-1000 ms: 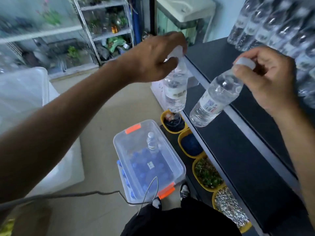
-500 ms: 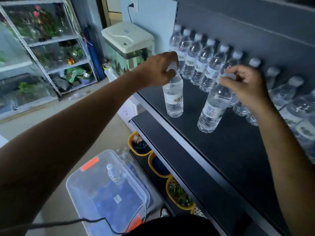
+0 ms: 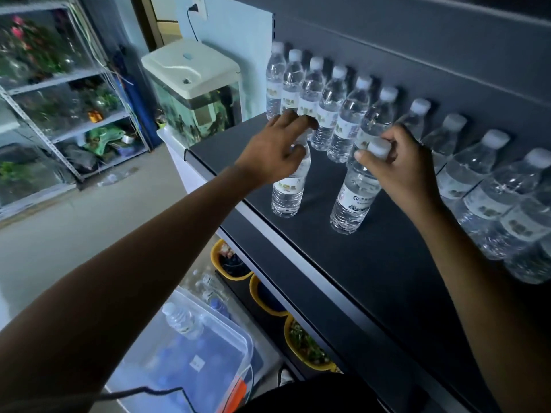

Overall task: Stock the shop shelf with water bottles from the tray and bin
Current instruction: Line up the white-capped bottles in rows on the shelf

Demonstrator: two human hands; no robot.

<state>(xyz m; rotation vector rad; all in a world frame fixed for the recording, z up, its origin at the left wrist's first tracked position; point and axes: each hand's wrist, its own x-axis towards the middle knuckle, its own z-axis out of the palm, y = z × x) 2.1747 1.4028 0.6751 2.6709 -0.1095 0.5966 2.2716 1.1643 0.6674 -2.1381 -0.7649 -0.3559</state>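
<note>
1. The left hand [image 3: 277,150] holds one bottle by its top. Its grip is closed round the cap and neck, so the cap is hidden.
2. This left bottle [image 3: 288,193] is almost straight up, close to the front edge of the shelf [image 3: 372,263].
3. The right hand [image 3: 399,165] holds a second bottle, its grip a pinch of thumb and fingers on the white cap.
4. This right bottle [image 3: 354,201] leans, with its top tipped toward the back and its bottom toward me.
5. From where I stand I cannot tell if either bottom is flat on the shelf yet.
6. The back row of bottles [image 3: 343,114] stands along the wall of the shelf, just behind both hands.
7. I think the good way is to stand the leaning bottle straight first, then push both back until they sit just in front of that row.
8. A bottle held by the cap can swing at the bottom (it is heavy down there), so go slowly.
9. Let go only when each bottle stands by itself, or it may bump the row and knock some over.
10. Down on the floor, the clear bin [image 3: 238,341] has one bottle in the bin [image 3: 182,320] standing up, so I guess there is more to fetch.
</note>
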